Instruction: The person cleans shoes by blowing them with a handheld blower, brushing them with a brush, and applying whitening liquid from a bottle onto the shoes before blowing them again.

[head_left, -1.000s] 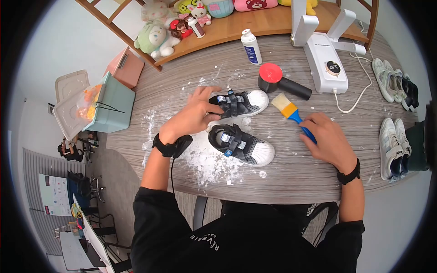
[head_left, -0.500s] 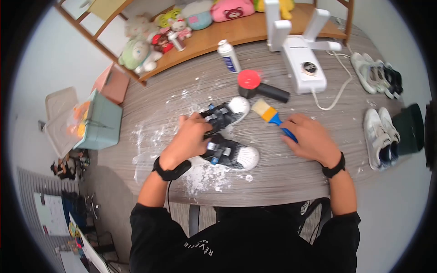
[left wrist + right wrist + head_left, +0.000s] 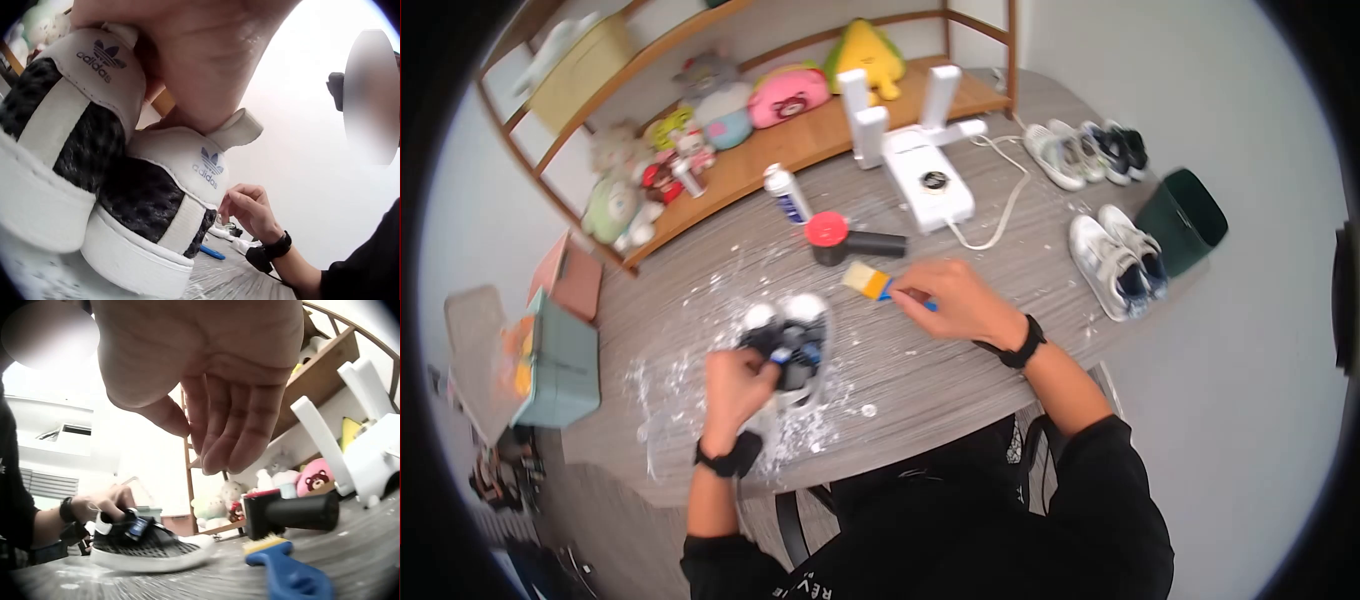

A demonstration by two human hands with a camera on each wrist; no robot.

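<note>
Two black-and-white shoes [image 3: 804, 308] stand side by side on the table, toes pointing away from the person. My left hand [image 3: 735, 388] grips both at their heel ends; the left wrist view shows their white heels [image 3: 203, 164] close together under the palm. A brush [image 3: 866, 281] with pale bristles and a blue handle lies right of the shoes. My right hand [image 3: 962, 300] is over its handle. From the right wrist, that hand's fingers [image 3: 240, 428] hang loosely bent above the brush [image 3: 294, 575], with nothing held.
Beyond the brush are a black tool with a red top [image 3: 827, 230], a white bottle [image 3: 786, 192] and a white device [image 3: 927, 185] with a cable. Other shoes [image 3: 1106, 268] and a green bin [image 3: 1185, 222] stand at right. White powder [image 3: 805, 430] marks the table.
The left hand has brought the two shoes together and turned them so their toes point away instead of to the right. The right hand remains by the brush handle; the head view has shifted.
</note>
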